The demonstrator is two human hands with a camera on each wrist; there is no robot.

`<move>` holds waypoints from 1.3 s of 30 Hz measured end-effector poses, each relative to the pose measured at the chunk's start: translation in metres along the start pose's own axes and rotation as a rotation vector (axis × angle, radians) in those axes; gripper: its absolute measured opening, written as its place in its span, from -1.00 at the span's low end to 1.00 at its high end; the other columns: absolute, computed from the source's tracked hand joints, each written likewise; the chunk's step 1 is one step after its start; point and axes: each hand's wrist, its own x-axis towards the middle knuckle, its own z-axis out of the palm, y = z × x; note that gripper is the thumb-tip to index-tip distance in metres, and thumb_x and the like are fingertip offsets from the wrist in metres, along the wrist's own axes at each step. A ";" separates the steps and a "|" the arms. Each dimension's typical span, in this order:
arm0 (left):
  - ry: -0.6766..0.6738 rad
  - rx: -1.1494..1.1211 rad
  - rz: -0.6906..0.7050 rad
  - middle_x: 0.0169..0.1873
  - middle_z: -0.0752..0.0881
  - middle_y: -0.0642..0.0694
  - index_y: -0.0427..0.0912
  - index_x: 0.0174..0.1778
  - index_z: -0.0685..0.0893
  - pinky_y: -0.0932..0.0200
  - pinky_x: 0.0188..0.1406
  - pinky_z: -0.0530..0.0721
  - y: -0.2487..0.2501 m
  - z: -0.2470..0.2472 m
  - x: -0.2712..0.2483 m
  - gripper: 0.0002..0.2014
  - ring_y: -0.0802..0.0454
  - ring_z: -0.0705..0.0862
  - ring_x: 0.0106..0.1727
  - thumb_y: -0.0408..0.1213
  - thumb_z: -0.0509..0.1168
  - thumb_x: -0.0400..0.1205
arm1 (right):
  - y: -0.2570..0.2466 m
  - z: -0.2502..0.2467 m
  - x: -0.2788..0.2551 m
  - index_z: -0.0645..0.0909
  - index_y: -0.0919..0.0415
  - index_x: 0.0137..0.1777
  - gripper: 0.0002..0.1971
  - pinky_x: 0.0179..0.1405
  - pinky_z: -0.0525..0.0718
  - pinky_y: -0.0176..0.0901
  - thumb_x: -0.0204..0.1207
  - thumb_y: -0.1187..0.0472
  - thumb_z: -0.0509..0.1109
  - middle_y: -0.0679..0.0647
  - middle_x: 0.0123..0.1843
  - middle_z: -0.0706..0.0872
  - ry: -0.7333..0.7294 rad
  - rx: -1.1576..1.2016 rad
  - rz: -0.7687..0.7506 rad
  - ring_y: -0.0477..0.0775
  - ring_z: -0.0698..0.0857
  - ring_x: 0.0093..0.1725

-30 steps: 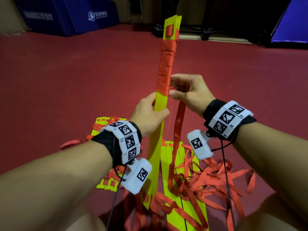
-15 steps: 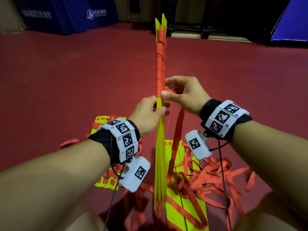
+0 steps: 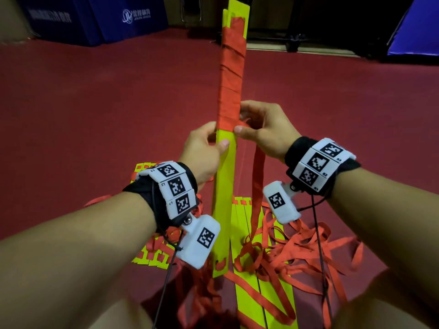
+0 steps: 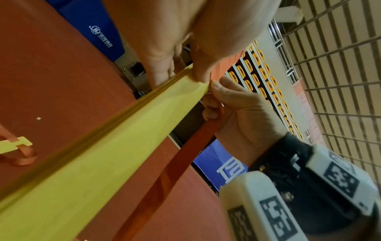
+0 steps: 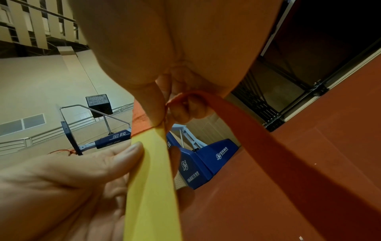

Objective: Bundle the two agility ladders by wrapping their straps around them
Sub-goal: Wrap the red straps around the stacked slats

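Observation:
I hold a stack of yellow ladder rungs (image 3: 224, 184) upright in front of me. Its upper half is wound in red strap (image 3: 231, 77). My left hand (image 3: 204, 148) grips the bare yellow part just below the wrap, thumb on its front face. My right hand (image 3: 261, 129) pinches the strap at the wrap's lower edge, and the loose red strap (image 3: 257, 179) hangs from it to the floor. The left wrist view shows the yellow stack (image 4: 98, 156) and the strap (image 4: 177, 159) running up into the right hand (image 4: 233, 110). The second ladder (image 3: 251, 233) lies flat on the floor below.
A tangle of loose red strap (image 3: 308, 252) spreads over the red floor (image 3: 95, 103) under my right arm. More yellow rungs (image 3: 145, 255) lie under my left wrist. Blue padded mats (image 3: 95, 17) stand at the back left, and a dark metal frame (image 3: 297, 41) at the back right.
The bundle has turned in my hands from edge-on to showing its flat face. The red wrap now reaches a little lower, and both hands stay at its lower edge.

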 end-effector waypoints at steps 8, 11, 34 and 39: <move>0.011 -0.163 -0.088 -0.27 0.74 -0.11 -0.15 0.00 0.64 0.12 -0.28 0.69 -0.001 -0.002 0.004 -0.80 0.08 0.71 -0.33 -0.56 0.26 0.73 | 0.002 0.004 0.000 0.72 0.02 0.10 -0.76 0.26 0.69 0.24 0.46 0.27 0.52 0.04 -0.05 0.80 0.056 0.074 0.043 -0.01 0.73 -0.03; 0.033 -0.184 -0.101 -0.26 0.73 -0.14 -0.16 -0.01 0.61 0.17 -0.32 0.66 -0.002 -0.001 0.004 -0.85 0.03 0.69 -0.31 -0.52 0.30 0.72 | 0.000 0.005 0.000 0.72 0.11 0.06 -0.79 0.28 0.71 0.18 0.44 0.32 0.52 0.14 -0.01 0.82 0.092 0.093 0.048 0.02 0.75 0.00; 0.093 0.009 0.057 -0.10 0.85 -0.05 -0.07 0.00 0.78 -0.03 0.03 0.79 -0.004 -0.008 0.002 -0.93 0.01 0.82 -0.05 -0.33 0.43 0.68 | -0.017 0.012 -0.001 0.70 0.11 0.01 -0.75 0.06 0.76 -0.12 0.49 0.47 0.50 0.07 -0.07 0.80 0.210 0.146 -0.048 -0.08 0.77 -0.05; 0.106 0.004 0.066 -0.17 0.86 -0.15 -0.07 -0.10 0.78 -0.30 -0.01 0.78 -0.003 -0.009 0.002 -0.84 -0.28 0.82 -0.07 -0.11 0.40 0.49 | -0.018 0.012 -0.003 0.69 0.12 -0.04 -0.88 -0.29 0.56 -0.47 0.56 0.36 0.51 -0.12 -0.21 0.75 0.163 0.103 0.018 -0.35 0.66 -0.33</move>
